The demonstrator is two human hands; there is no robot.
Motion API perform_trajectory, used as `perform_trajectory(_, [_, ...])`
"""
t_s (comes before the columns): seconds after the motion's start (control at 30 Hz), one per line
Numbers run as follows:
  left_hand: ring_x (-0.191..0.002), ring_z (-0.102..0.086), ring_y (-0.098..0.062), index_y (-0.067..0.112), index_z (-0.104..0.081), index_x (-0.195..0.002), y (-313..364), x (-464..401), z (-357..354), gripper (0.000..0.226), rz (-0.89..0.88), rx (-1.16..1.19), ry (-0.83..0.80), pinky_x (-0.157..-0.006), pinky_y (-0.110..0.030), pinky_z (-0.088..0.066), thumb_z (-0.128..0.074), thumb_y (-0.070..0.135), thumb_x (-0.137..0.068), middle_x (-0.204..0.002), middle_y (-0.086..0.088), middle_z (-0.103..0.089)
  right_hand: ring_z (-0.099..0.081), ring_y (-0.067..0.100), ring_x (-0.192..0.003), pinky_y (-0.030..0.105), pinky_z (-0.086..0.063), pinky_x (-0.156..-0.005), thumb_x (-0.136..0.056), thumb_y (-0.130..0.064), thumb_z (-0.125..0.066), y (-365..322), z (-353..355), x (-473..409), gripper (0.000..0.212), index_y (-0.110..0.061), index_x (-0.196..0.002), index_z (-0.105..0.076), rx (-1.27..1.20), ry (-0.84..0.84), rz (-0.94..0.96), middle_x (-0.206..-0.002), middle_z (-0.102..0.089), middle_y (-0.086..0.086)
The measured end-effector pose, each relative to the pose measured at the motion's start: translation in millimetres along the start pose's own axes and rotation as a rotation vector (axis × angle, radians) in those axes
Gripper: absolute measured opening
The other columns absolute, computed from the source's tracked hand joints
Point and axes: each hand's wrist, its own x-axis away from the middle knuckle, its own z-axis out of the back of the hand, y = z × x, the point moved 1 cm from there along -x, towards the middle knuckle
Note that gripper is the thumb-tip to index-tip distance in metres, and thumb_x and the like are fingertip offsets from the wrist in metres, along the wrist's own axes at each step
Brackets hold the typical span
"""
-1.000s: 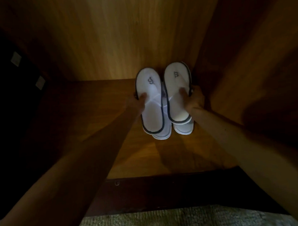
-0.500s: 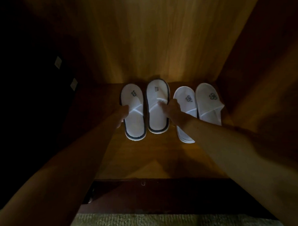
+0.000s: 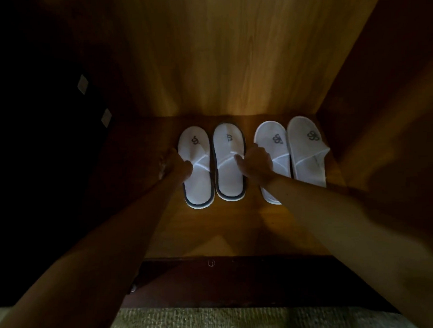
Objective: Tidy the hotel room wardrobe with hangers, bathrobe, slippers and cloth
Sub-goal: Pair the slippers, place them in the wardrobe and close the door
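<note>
Each hand's grip pinches a trimmed slipper's strap: left hand (image 3: 178, 165), right hand (image 3: 256, 162). Square their heels level with the pair at three o'clock (image 3: 306, 151).

Four white slippers (image 3: 235, 160), dark grey logos on toes; left pair edged with dark grey trim. Wardrobe floor (image 3: 237, 227) warm orange-brown woodgrain. Carpet (image 3: 216, 321) grey-green, fine woven texture.
</note>
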Motion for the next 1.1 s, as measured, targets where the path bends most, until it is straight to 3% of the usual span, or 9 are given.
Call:
perform_trajectory(0.1, [-0.134,-0.045,-0.036,0.01,-0.037,-0.144,0,22,10,0.055,-0.095,-0.158,0.077,-0.102,-0.045,-0.048,-0.057,0.014,-0.092,-0.15,-0.018,-0.038,-0.056,0.039,-0.121,0.043,-0.045,-0.098,-0.099,-0.048,-0.05,9,13,5,0.055,-0.003,-0.13,-0.052,0.026,-0.022,-0.04,-0.131,-0.058,0.021])
perform_trajectory(0.2, [-0.135,-0.044,-0.033,0.016,-0.037,-0.145,6,59,29,0.061,-0.167,-0.215,0.072,-0.104,-0.046,-0.047,-0.056,0.008,-0.088,-0.15,-0.012,-0.039,-0.061,0.035,-0.115,0.042,-0.047,-0.093,-0.098,-0.055,-0.046,12,48,25,0.055,-0.008,-0.123,-0.06,0.089,-0.045,-0.05,-0.125,-0.063,0.017])
perform_trajectory(0.37, [-0.136,-0.043,-0.03,0.02,-0.039,-0.14,52,139,111,0.054,-0.201,-0.304,-0.037,-0.105,-0.044,-0.045,-0.059,0.012,-0.09,-0.147,-0.007,-0.04,-0.059,0.034,-0.12,0.039,-0.048,-0.094,-0.099,-0.055,-0.044,-10,156,84,0.057,-0.008,-0.126,-0.061,0.18,-0.079,-0.056,-0.13,-0.061,0.016])
perform_trajectory(0.47, [-0.132,-0.045,-0.032,0.014,-0.037,-0.142,85,192,174,0.05,-0.243,-0.385,-0.164,-0.106,-0.044,-0.044,-0.053,0.018,-0.095,-0.145,-0.012,-0.042,-0.064,0.033,-0.109,0.036,-0.049,-0.082,-0.096,-0.054,-0.051,-35,231,127,0.051,-0.009,-0.113,-0.067,0.171,-0.087,-0.066,-0.115,-0.068,0.014])
perform_trajectory(0.6, [-0.132,-0.048,-0.033,0.019,-0.043,-0.137,141,272,275,0.051,-0.275,-0.284,-0.196,-0.103,-0.045,-0.045,-0.06,0.02,-0.088,-0.141,-0.008,-0.048,-0.067,0.031,-0.098,0.038,-0.053,-0.087,-0.094,-0.054,-0.053,-75,329,185,0.048,-0.01,-0.102,-0.069,0.133,-0.102,-0.071,-0.103,-0.072,0.012])
perform_trajectory(0.77, [-0.125,-0.055,-0.035,0.014,-0.048,-0.138,198,362,383,0.048,-0.27,-0.203,-0.236,-0.1,-0.044,-0.047,-0.057,0.02,-0.091,-0.135,-0.015,-0.058,-0.068,0.03,-0.097,0.034,-0.051,-0.08,-0.095,-0.054,-0.051,-132,442,257,0.046,-0.013,-0.1,-0.071,0.112,-0.133,-0.075,-0.1,-0.072,0.01])
perform_trajectory(0.97, [-0.11,-0.065,-0.033,0.017,-0.057,-0.126,224,442,492,0.037,-0.33,-0.08,-0.195,-0.087,-0.04,-0.051,-0.058,0.022,-0.089,-0.116,-0.009,-0.069,-0.068,0.027,-0.095,0.028,-0.043,-0.071,-0.096,-0.053,-0.052,-182,550,337,0.043,-0.015,-0.098,-0.072,0.124,-0.137,-0.06,-0.099,-0.073,0.008])
perform_trajectory(1.1, [-0.103,-0.066,-0.027,0.018,-0.056,-0.124,235,476,569,0.039,-0.326,0.004,-0.167,-0.087,-0.041,-0.055,-0.058,0.015,-0.086,-0.108,-0.002,-0.07,-0.067,0.027,-0.089,0.029,-0.043,-0.071,-0.095,-0.054,-0.051,-220,615,376,0.041,-0.017,-0.082,-0.066,0.057,-0.093,-0.058,-0.089,-0.071,0.005])
